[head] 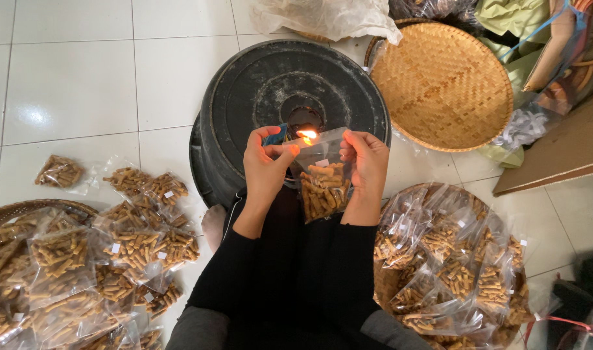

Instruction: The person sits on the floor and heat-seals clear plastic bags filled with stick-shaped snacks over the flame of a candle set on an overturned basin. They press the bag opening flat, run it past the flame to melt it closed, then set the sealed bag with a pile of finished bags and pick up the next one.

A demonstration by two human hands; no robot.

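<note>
left hand (265,162) pinches bag top, right hand (366,161) clamps other corner; snack bag (323,181) stretched taut so flame (307,136) licks edge over upturned black tub (290,97).

A clear plastic bag (323,185) of brown snack sticks hung upright between both hands. A small flame (307,135) burned at its top edge.

Black upturned tub (257,97), tan woven tray (442,84); clear bag (323,178) w/ brown sticks, orange flame (307,135); white tiles (69,84)
</note>
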